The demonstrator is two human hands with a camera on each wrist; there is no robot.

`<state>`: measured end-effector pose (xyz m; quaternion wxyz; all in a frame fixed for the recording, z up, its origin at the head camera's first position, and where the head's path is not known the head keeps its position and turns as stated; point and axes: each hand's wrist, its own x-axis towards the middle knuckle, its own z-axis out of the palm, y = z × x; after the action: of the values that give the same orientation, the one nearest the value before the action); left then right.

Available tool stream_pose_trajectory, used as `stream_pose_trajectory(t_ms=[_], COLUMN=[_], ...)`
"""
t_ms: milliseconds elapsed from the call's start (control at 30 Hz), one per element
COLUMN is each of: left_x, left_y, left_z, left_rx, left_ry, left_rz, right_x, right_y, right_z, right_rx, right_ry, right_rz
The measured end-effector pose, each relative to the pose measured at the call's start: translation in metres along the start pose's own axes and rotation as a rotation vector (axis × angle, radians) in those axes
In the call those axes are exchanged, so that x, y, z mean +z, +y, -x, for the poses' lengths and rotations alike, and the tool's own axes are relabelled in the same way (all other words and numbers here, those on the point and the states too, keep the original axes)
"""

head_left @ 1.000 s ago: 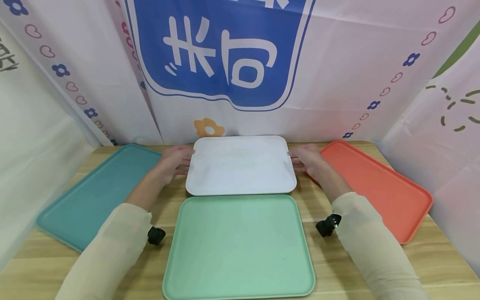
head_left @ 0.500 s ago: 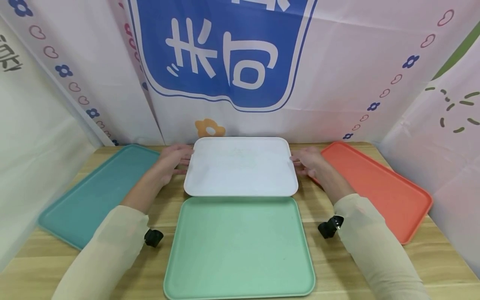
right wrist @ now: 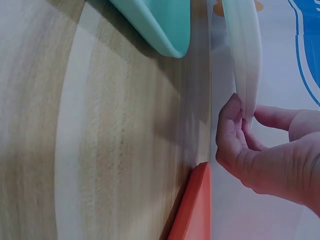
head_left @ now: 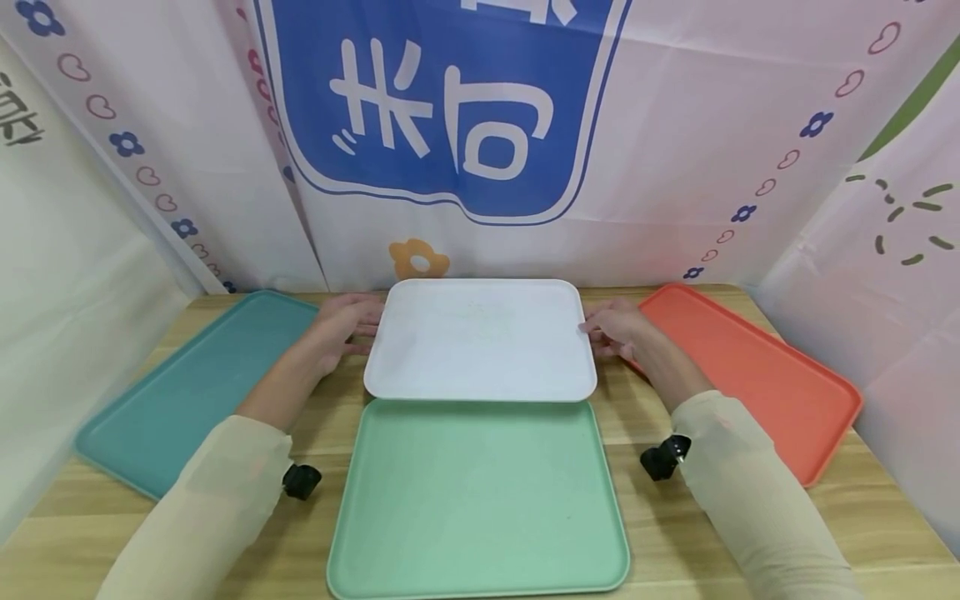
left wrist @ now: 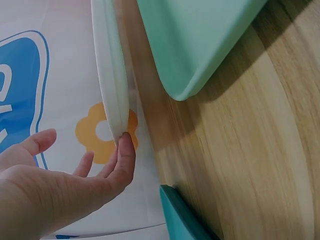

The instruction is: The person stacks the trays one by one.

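White tray point(head_left: 480, 337): off the wooden table point(head_left: 315, 550), between both hands, beyond the green tray point(head_left: 480, 500).
Left hand point(left wrist: 70, 187): fingertips touching the tray's end — thumb apart from it.
Right hand point(right wrist: 275, 150): thumb and fingers clamped on the opposite end.
Change over one second: white tray slightly nearer the person — front edge now overlaps green tray's far rim in head view.

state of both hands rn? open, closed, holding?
Left hand: open, fingertips against the edge of the white tray, thumb off it.
Right hand: holding the white tray, edge pinched between thumb and fingers.
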<state>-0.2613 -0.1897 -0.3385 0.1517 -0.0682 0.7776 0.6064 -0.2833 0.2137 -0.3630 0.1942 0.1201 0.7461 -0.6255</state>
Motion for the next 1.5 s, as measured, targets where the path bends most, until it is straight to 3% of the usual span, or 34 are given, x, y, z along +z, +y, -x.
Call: stream_pose_trajectory(t_ms=[333, 700, 1033, 1267, 1500], left_x=[-0.004, -0.007, -0.002, 0.001, 0.0], left_y=[-0.007, -0.012, -0.019, -0.021, -0.022], left_z=[0.002, 0.0, 0.005, 0.007, 0.009], left_rx=[0.001, -0.048, 0.068, 0.099, 0.117], left_ry=[0.001, 0.001, 0.084, 0.147, 0.158], left_rz=[-0.013, 0.001, -0.058, -0.138, -0.171], right_x=[0.001, 0.001, 0.0, 0.0, -0.001], right_y=[0.003, 0.003, 0.003, 0.003, 0.002], right_z=[0.003, 0.006, 0.01, 0.013, 0.019], right_rx=[-0.014, -0.023, -0.04, -0.046, -0.048], right_ry=[-0.014, -0.006, -0.02, -0.03, -0.005], right_rz=[0.026, 0.045, 0.029, 0.028, 0.069])
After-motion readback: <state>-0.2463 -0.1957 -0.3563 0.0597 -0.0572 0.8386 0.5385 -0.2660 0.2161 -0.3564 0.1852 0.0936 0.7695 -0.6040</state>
